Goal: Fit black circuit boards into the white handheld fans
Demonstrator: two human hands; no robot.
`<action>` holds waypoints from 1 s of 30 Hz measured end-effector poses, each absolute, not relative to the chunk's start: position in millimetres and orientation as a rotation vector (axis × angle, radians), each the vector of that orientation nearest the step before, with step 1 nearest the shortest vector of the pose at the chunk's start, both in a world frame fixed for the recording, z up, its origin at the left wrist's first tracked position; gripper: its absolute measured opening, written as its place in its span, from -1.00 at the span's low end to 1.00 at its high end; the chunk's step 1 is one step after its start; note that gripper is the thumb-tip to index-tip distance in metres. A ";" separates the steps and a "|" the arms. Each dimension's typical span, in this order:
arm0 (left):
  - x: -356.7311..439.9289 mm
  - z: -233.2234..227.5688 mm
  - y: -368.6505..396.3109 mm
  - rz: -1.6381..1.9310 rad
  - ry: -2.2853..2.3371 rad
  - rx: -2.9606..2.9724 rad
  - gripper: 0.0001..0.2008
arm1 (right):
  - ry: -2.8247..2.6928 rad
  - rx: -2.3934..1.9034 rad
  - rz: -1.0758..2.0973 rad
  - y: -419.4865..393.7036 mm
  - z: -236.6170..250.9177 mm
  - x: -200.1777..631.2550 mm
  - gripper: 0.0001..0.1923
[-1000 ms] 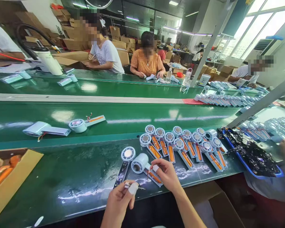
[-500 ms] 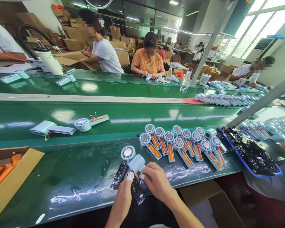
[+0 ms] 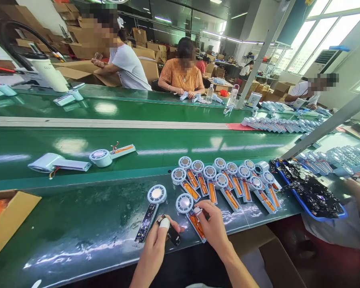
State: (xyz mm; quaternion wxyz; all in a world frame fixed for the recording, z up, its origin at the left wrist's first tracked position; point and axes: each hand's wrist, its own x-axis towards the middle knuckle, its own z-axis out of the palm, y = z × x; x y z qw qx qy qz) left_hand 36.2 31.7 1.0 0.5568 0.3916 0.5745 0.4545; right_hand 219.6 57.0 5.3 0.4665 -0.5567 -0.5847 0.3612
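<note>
Between the fingers of my left hand [image 3: 157, 236], thumb wrapped in white, is a black circuit board [image 3: 173, 236]. My right hand [image 3: 211, 222] is closed at the neck of a pale blue handheld fan [image 3: 184, 203], which lies face up with an orange battery [image 3: 197, 226] showing in its open handle. What its fingertips pinch there, casing or wires, is partly hidden. To the left lies another handheld fan [image 3: 156, 194], a black circuit board [image 3: 146, 222] along its handle.
Several open fans [image 3: 225, 182] lie grouped at right, beside a blue tray [image 3: 313, 214] of black boards. Two fan bodies [image 3: 100, 158] rest on the green belt [image 3: 156, 140]. A cardboard box [image 3: 15, 224] holds orange pieces at left. Co-workers sit across and at right.
The fan between my hands has turned from back up to face up, baring its battery. My right hand has shifted right, apart from my left, which keeps the circuit board. The view has shifted slightly.
</note>
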 end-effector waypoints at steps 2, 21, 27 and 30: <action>40.1 3.2 35.3 1.035 1.322 0.992 -0.58 | -1.559 -1.348 0.737 53.3 6.2 217.5 -0.76; 54.7 -4.1 41.0 0.978 1.419 1.350 -0.52 | -1.335 -1.323 1.229 66.2 4.2 219.6 -0.83; 50.1 -3.7 38.7 0.986 1.472 1.335 -0.51 | -1.524 -1.244 1.175 65.3 15.3 217.7 -0.88; 51.6 5.3 36.2 0.945 1.479 1.381 -0.56 | -1.687 -1.244 1.055 63.6 22.8 218.5 -0.88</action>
